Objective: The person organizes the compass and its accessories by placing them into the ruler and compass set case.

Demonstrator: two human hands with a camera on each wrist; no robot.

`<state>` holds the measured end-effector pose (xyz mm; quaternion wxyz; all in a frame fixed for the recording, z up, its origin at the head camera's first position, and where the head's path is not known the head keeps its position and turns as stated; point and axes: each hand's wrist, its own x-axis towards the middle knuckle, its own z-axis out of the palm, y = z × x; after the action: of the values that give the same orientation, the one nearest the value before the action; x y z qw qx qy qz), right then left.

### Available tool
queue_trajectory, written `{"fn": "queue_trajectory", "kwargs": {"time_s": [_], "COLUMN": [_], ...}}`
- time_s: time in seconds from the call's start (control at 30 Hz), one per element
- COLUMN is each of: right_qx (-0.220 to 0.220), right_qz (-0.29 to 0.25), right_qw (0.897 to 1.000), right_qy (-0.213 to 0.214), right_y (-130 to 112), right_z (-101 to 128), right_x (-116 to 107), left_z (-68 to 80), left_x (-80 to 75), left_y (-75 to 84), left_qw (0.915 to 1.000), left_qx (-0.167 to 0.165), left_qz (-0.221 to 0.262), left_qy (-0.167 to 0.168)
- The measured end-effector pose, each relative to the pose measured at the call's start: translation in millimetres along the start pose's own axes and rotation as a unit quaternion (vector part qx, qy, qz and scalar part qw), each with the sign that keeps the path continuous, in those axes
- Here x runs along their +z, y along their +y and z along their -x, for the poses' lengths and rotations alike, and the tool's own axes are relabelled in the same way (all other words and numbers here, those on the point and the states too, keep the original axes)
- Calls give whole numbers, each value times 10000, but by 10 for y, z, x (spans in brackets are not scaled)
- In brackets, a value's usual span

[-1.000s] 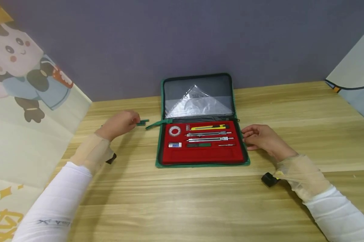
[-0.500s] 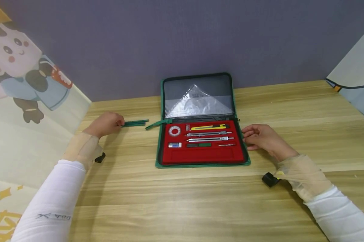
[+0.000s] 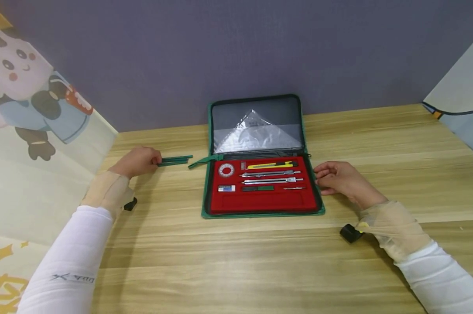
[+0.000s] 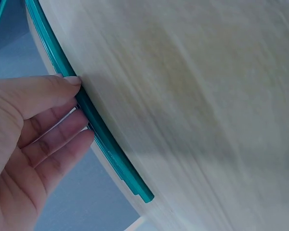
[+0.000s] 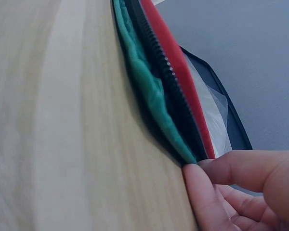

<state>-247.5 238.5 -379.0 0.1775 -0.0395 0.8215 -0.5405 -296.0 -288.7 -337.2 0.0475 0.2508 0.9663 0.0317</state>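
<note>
At the back left, my left hand [image 3: 139,161] pinches green pencils [image 3: 174,161] lying side by side along the table. The left wrist view has the thumb on top of the pencils [image 4: 98,120] and the fingers at their far side. A zippered green case [image 3: 210,192] lies open, its red tray [image 3: 268,204] facing up. My right hand [image 3: 340,179] holds the case's right edge; up close, thumb and forefinger pinch the green fabric [image 5: 156,98] beside the black zipper [image 5: 173,79].
The tray bears a white dial [image 3: 221,170], a yellow cutter [image 3: 269,165], two metal compasses [image 3: 272,180], an eraser [image 3: 227,188] and a green lead box [image 3: 258,188]. A clear set square [image 3: 256,131] sits in the lid. A strap [image 3: 199,162] juts left toward the pencils.
My left hand has slid left along the pencils, baring more of their right ends, then stayed nearly still. The pencils now lie slightly fanned. My right hand has stayed at the case edge.
</note>
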Motion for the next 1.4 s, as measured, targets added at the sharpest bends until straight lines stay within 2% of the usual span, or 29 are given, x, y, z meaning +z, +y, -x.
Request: {"fn": "queue_trajectory", "kwargs": {"time_s": [0.3, 0.53, 0.67, 0.83, 0.97, 1.1, 1.4], "right_qx": [-31, 5, 15, 26, 28, 7, 21], "right_qz": [24, 34, 51, 76, 70, 66, 15], "right_qw": [10000, 10000, 10000, 10000, 10000, 10000, 10000], "right_qy": [-7, 7, -3, 0, 3, -10, -9], "right_y": [5, 3, 1, -2, 0, -1, -4], "right_z": [-6, -8, -10, -10, -12, -7, 1], "right_x": [-3, -8, -5, -2, -5, -9, -7], "left_z": [50, 107, 130, 138, 133, 99, -76], "left_x": [50, 75, 35, -30, -75, -104, -127], "left_y": [-30, -40, 24, 138, 261, 469, 1061], "left_qw": [9997, 9991, 9987, 9973, 9966, 9958, 9870], "left_qx": [210, 429, 498, 690, 719, 744, 1381], "left_qz": [127, 50, 59, -102, -195, -241, -200], "left_qy": [-6, -44, 4, 243, 360, 478, 797]}}
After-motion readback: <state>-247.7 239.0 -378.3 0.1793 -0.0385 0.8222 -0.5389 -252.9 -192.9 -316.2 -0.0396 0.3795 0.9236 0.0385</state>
